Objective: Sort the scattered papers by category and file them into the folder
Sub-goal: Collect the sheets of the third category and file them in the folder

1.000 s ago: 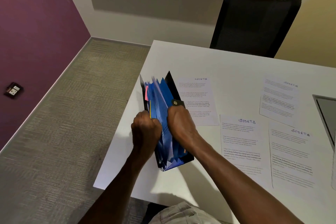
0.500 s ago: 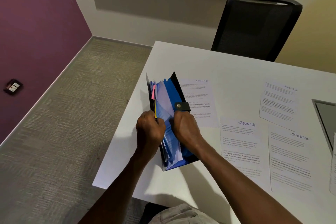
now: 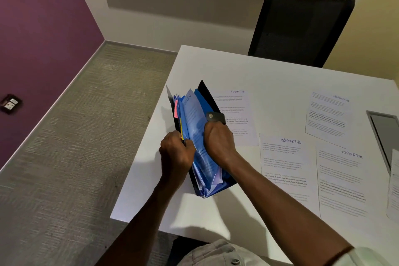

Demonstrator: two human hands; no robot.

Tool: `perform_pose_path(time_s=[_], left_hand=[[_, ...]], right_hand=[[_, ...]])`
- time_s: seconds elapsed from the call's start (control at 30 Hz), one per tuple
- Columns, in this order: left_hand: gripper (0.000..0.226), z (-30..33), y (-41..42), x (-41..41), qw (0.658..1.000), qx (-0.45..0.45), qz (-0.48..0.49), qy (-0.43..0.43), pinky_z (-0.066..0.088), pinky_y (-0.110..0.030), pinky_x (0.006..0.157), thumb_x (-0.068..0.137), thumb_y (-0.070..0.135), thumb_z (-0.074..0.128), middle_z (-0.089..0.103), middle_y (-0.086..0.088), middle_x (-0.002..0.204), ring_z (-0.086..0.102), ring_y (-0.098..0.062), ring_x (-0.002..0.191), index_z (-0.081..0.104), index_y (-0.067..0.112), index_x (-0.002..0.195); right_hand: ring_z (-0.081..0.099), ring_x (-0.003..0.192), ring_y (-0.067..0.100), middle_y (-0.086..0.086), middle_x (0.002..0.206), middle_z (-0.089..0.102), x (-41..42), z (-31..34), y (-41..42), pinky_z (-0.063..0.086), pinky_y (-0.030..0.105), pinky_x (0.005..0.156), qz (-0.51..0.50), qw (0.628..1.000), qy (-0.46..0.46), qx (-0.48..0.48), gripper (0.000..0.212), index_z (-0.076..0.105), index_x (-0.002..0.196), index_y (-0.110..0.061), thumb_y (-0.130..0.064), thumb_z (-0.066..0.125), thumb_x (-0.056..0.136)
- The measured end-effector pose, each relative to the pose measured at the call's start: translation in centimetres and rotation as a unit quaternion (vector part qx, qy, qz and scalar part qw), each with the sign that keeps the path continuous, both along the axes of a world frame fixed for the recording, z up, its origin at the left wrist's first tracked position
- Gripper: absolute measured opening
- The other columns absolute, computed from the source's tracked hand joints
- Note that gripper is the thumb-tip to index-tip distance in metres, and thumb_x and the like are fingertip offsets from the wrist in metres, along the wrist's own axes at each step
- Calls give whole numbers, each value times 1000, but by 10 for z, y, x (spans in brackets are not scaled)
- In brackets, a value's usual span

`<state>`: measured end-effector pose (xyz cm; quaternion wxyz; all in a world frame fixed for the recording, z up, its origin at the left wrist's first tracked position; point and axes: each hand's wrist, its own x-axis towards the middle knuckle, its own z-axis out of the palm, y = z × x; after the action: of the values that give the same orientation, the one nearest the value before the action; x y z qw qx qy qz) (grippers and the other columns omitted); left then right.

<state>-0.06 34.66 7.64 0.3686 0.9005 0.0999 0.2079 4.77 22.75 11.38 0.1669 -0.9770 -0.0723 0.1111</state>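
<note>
Nearest, low in the frame, two bare forearms reach up from the bottom edge over a white rectangular worktop point(image 3: 216, 218). At centre frame stands a black expanding folder with blue pockets point(image 3: 201, 142), set on its lower edge near the worktop's left side, its long axis running from lower right to upper left, the open mouth facing up toward the camera. Inside it sit bluish printed sheets, fanned between the dividers, with a pink tab point(image 3: 176, 108) and a yellow tab point(image 3: 181, 130) along its left wall. The left hand point(image 3: 176, 153) grips the folder's left wall, fingers curled tight over the edge. The right hand point(image 3: 219, 141) has its fingers curled round the right wall, just below a grey snap strap point(image 3: 214, 117).

Right of the folder, four white sheets headed "SPORTS" lie flat: one lower centre-right point(image 3: 282, 164), one at the right point(image 3: 341, 181), one partly behind the folder point(image 3: 235, 110), one farther up right point(image 3: 328, 114). Beyond the worktop, at upper right, stands a black mesh office chair point(image 3: 302, 28).
</note>
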Motion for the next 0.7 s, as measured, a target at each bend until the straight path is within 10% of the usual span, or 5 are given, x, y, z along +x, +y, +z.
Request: perform_pose_path(time_s=[0.4,0.7], left_hand=[[24,3,7,7,997,53,50,19,13,-16,51,74,-2,71,38,-3,61,35,-18,53,49,2,65],[25,1,1,16,997,56,48,27,18,-18,50,72,-3,69,47,-10,57,37,-18,52,47,5,64]], right_hand=[[59,77,35,26,90,63,4,5,-19,32,29,66,14,993,-89,70,25,63,88,7,16,39,87],[51,83,22,15,94,57,26,-1,-10,26,29,63,63,997,-54,10,31,60,106,1,9,33,95]])
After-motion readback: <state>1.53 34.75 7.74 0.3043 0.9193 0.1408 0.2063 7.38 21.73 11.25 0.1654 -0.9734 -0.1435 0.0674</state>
